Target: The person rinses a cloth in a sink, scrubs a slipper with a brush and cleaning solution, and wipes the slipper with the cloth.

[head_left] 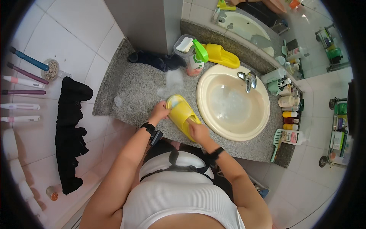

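A yellow slide slipper point(181, 114) lies slanted over the granite counter's front edge, left of the sink. My left hand point(161, 111) closes on its far end, where some white foam shows inside. My right hand point(199, 131) is at the near end, its fingers reaching in at the strap's opening; what the fingertips hold, if anything, is hidden. A second yellow slipper point(221, 55) rests behind the sink. Between it and a dark cloth point(157, 61) stands a pump bottle point(196, 61) with a green top. Foam point(173, 81) lies on the counter beyond my left hand.
The cream oval sink point(204, 103) holds cloudy, sudsy water under a metal faucet point(248, 81). A clear dish point(179, 42) with a white soap bar stands by the grey pillar. Several bottles point(288, 101) and a green comb-like tool point(276, 143) line the right side. Black cloth point(70, 133) hangs at left.
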